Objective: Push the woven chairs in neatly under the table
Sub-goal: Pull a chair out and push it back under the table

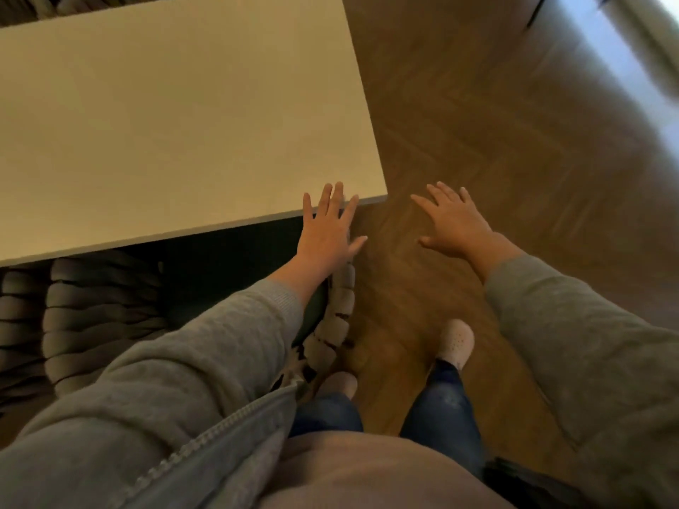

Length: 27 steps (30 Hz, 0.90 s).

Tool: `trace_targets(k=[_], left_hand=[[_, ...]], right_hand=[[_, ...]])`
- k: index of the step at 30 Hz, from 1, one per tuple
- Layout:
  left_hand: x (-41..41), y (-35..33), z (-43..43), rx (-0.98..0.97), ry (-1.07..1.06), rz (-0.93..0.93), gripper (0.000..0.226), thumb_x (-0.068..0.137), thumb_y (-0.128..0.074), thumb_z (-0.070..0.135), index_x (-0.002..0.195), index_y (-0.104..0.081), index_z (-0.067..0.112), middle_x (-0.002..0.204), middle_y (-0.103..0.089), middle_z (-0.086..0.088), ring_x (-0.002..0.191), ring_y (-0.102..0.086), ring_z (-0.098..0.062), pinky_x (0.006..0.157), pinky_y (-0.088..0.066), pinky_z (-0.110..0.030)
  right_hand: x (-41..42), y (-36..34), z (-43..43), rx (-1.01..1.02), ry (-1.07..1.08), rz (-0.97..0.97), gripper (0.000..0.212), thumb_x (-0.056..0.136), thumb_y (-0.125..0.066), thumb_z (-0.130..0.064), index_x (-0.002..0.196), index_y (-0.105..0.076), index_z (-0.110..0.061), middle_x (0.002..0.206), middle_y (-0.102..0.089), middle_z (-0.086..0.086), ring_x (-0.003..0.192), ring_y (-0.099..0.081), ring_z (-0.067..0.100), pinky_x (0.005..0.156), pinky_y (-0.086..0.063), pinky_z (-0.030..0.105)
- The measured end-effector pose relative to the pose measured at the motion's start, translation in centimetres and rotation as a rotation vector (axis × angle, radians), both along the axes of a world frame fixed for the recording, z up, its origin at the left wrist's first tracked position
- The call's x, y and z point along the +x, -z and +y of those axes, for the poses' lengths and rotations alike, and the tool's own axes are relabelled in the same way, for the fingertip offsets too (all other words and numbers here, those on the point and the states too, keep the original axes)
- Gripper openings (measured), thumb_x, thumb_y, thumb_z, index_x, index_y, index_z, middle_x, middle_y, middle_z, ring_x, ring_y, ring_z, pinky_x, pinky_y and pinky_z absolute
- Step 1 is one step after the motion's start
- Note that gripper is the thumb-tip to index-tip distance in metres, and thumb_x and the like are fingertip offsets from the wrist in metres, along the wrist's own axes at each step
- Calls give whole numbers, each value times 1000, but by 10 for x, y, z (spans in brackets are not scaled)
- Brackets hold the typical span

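Across the upper left of the frame lies a pale table [165, 123], its near corner pointing toward the middle of the picture. Below its near edge, at lower left, a woven chair [95, 306] sits partly under the top. Its thick grey weave curves round a dark seat, and a lighter part of the weave shows just below the left wrist. A second chair [18, 314] shows at the far left edge, also tucked partly beneath the top. More weave [36, 5] peeks out beyond the far edge, at the top left corner.

The left hand [327, 233] is stretched out flat at the centre, palm down, fingers straight and spread. Its fingertips overlap the table's near edge beside the corner; whether they touch it I cannot tell. The right hand [455, 224] hovers right of centre over the wooden floor [496, 123], likewise flat with fingers spread, holding nothing and well apart from table and chairs.

Grey sleeves [588, 343] cover both arms. Two feet in light socks [455, 343] stand on the floor at lower centre, just right of the nearer chair. The upper right is blurred.
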<state>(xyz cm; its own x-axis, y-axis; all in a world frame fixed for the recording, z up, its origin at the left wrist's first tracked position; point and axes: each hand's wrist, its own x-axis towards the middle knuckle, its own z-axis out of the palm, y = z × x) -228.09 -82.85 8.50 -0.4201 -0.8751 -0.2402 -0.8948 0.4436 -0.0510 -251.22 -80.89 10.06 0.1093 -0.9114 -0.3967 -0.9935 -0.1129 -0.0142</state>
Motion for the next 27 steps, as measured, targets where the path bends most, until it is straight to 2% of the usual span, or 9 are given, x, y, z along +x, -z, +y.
trace_targets(k=[4, 9, 13, 19, 22, 27], left_hand=[[-53, 11, -39, -1, -56, -16, 74, 95, -30, 63, 155, -10, 23, 162, 2, -11, 149, 6, -31, 115, 3, -57], [-133, 8, -74, 18, -299, 60, 74, 95, -31, 62, 155, -11, 23, 161, 6, -14, 149, 7, -30, 117, 2, -55], [-187, 4, -105, 23, -435, 77, 72, 96, -36, 58, 155, -12, 23, 161, 8, -15, 149, 8, -31, 116, 2, -55], [-214, -6, -191, 23, -667, 76, 72, 96, -40, 55, 154, -14, 24, 161, 8, -14, 148, 10, -31, 116, 5, -55], [-205, -3, -242, 12, -763, 80, 70, 95, -41, 56, 153, -19, 23, 161, 7, -13, 148, 10, -32, 116, 5, -56], [-182, 2, -349, 13, -884, 80, 75, 94, -35, 62, 154, -13, 23, 161, 7, -13, 148, 9, -32, 117, 3, -57]], right_hand=[[-60, 1, -65, 13, -113, 28, 84, 90, -59, -46, 154, -9, -27, 162, -6, 9, 149, -1, 24, 120, -4, 49], [-143, -10, -148, 33, -313, 71, 85, 90, -59, -46, 155, -9, -25, 162, -6, 11, 149, -1, 25, 120, -6, 49], [-184, -13, -214, 47, -390, 104, 85, 90, -59, -45, 155, -9, -24, 162, -6, 11, 149, -2, 26, 120, -7, 49], [-186, -8, -324, 65, -562, 25, 87, 89, -62, -43, 155, -8, -25, 161, -7, 12, 149, -2, 27, 120, -6, 48], [-171, -6, -387, 41, -650, -13, 90, 87, -65, -41, 155, -8, -25, 161, -7, 12, 149, -3, 27, 120, -5, 48], [-140, -6, -516, 30, -745, -18, 94, 86, -66, -43, 155, -6, -24, 161, -7, 13, 149, -3, 27, 120, -5, 48]])
